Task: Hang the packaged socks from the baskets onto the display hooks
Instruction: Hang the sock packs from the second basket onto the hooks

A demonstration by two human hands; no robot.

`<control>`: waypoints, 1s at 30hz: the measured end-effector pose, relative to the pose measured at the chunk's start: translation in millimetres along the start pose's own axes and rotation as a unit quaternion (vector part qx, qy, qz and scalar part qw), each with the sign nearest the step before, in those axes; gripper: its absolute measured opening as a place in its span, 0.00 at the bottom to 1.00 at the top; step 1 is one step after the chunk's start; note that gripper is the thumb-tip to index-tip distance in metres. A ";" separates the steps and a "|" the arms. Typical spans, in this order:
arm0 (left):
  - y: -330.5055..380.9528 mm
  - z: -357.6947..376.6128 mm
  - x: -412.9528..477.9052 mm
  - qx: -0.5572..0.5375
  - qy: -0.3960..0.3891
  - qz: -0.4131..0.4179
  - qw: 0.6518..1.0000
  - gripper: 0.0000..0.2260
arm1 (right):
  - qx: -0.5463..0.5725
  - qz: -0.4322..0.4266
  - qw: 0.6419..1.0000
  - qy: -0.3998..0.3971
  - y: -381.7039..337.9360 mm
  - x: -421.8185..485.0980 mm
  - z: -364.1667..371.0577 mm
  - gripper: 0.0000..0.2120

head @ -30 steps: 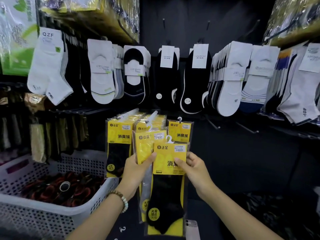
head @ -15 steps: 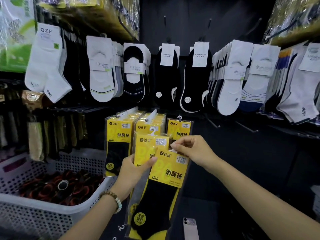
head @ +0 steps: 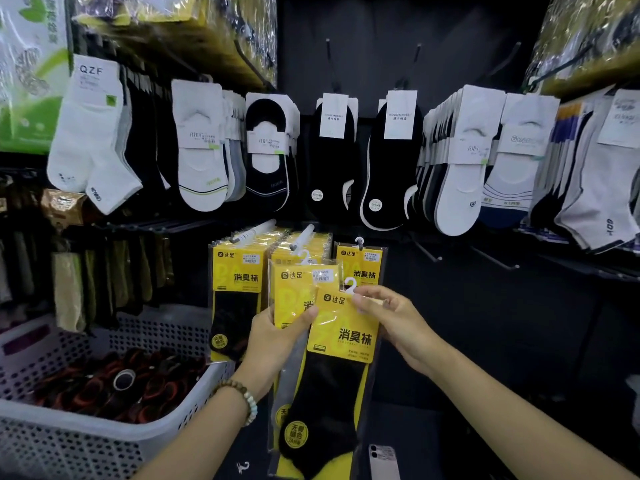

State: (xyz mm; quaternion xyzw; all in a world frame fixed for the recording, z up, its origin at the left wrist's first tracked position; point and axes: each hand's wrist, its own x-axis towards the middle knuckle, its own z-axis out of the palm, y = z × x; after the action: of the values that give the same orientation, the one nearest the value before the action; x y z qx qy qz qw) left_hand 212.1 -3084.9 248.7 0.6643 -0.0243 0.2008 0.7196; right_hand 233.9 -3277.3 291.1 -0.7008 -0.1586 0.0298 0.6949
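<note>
Right grip [head: 391,318] on sock packet's [head: 341,341] top edge

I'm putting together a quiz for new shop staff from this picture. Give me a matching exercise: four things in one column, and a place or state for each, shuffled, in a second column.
Things
1. front sock pack
2. rear sock pack
3. basket
4. white phone

Places or states
A. at the bottom edge of the view
B. pinched at its top by the right hand
C. at lower left, holding dark rolled items
D. gripped by the left hand

Pairs: 1-B, 2-D, 3-C, 4-A
</note>
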 end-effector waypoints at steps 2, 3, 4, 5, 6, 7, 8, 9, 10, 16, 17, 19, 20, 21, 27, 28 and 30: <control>-0.2 4.4 3.1 0.000 0.017 -0.008 1.000 0.13 | 0.026 0.014 1.000 -0.005 8.7 -2.1 -0.8 0.14; -1.2 5.7 4.8 -0.001 0.022 -0.012 1.000 0.12 | 0.035 0.016 0.999 -0.005 12.5 -2.8 -1.0 0.15; -2.4 7.1 6.5 -0.001 0.022 -0.012 1.000 0.12 | 0.041 0.015 0.999 0.000 16.0 -2.8 -1.2 0.15; -3.3 7.9 7.7 0.000 0.020 -0.011 1.000 0.12 | 0.046 0.012 0.999 0.007 18.6 -2.1 -1.6 0.14; -3.7 8.7 9.3 0.005 0.019 -0.009 1.000 0.11 | 0.049 0.006 0.999 0.018 20.3 -0.2 -2.8 0.13; -3.1 8.7 11.3 0.014 0.023 -0.009 1.000 0.11 | 0.053 0.001 0.998 0.034 20.9 2.1 -4.8 0.11; -1.9 7.5 14.1 0.028 0.030 -0.006 0.999 0.13 | 0.057 -0.005 0.997 0.056 21.0 5.2 -7.8 0.10; -0.5 4.6 16.9 0.041 0.037 0.001 0.998 0.15 | 0.060 -0.010 0.995 0.083 20.1 8.7 -11.2 0.09; 1.0 0.7 20.3 0.051 0.045 0.011 0.998 0.17 | 0.058 -0.016 0.992 0.109 18.9 13.1 -15.2 0.08; 6.6 -25.2 36.9 0.108 0.075 0.056 0.990 0.18 | 0.029 -0.068 0.982 0.172 9.5 51.8 -25.8 0.06; 6.7 -26.9 38.3 0.112 0.073 0.058 0.989 0.18 | 0.023 -0.074 0.982 0.171 8.5 60.4 -24.0 0.06; 4.5 -29.1 41.3 0.118 0.071 0.058 0.989 0.20 | 0.005 -0.072 0.981 0.178 9.7 78.8 -19.2 0.05; 3.0 -30.2 43.1 0.121 0.074 0.058 0.988 0.20 | 0.001 -0.066 0.980 0.188 12.1 88.5 -17.2 0.04; 3.0 -30.9 43.9 0.124 0.076 0.057 0.988 0.21 | 0.006 -0.057 0.978 0.203 15.4 97.3 -15.6 0.04; 0.8 -32.0 43.5 0.116 0.020 0.041 0.992 0.18 | 0.011 0.041 0.935 0.351 40.8 120.7 -27.2 0.06; -0.1 -30.9 42.7 0.109 0.020 0.039 0.993 0.15 | 0.012 0.048 0.928 0.368 45.2 118.4 -30.5 0.07; -2.2 -27.2 40.7 0.088 0.023 0.034 0.995 0.12 | 0.006 0.057 0.925 0.375 50.9 108.7 -34.6 0.11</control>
State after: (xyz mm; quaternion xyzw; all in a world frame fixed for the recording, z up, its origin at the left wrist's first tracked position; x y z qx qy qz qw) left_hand 243.8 -3048.2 255.8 0.7192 -0.0128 0.2413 0.6514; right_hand 355.2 -3281.2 261.6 -0.6645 0.1547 -0.1948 0.7047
